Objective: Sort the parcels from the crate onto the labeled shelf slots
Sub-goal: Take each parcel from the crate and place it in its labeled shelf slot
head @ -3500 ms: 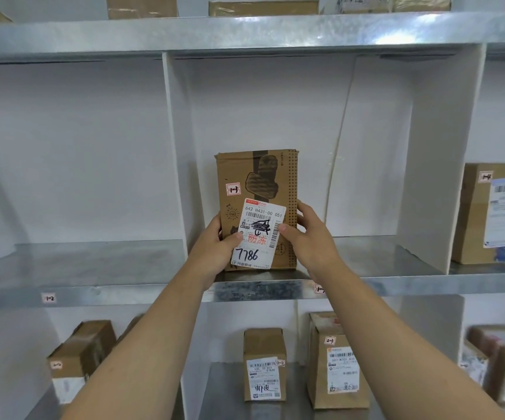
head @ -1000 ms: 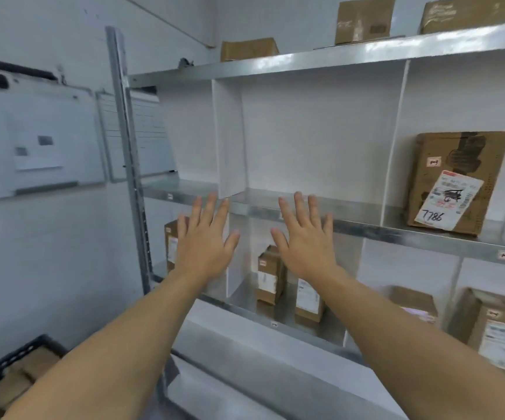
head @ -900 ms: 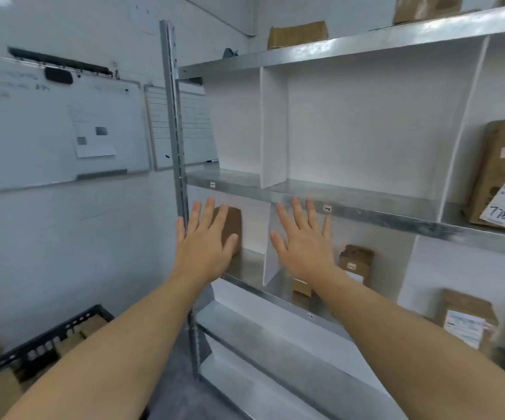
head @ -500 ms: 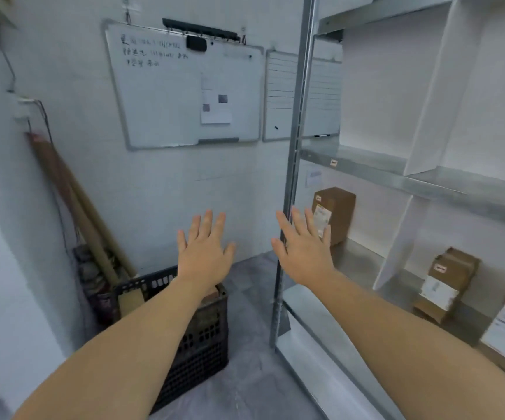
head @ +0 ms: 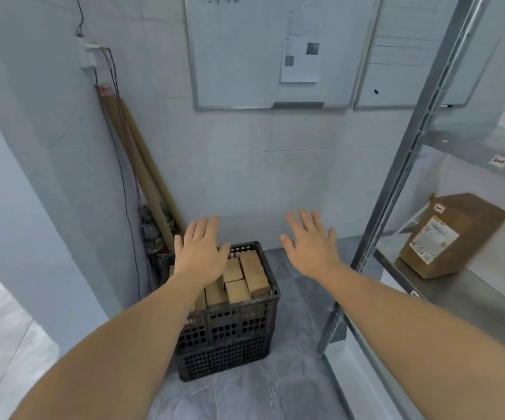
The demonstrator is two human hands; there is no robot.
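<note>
Both spread wide, empty: left hand (head: 201,253), right hand (head: 312,244).
Black crate (head: 224,334) of parcels (head: 245,274) sits on floor (head: 290,389), partly behind left hand.

Both hands, left (head: 200,256) and right (head: 312,244), spread empty above the parcel-filled crate (head: 230,331).

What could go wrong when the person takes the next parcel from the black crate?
1. The parcels sit packed tightly in the crate, so there may be little room to grip one, and lifting it could drag a neighbour up.
2. The shelf's metal post stands close beside the right hand; a parcel swung toward the shelf could knock it.
3. Cardboard tubes lean on the wall beside the crate; the left hand might bump them.
</note>
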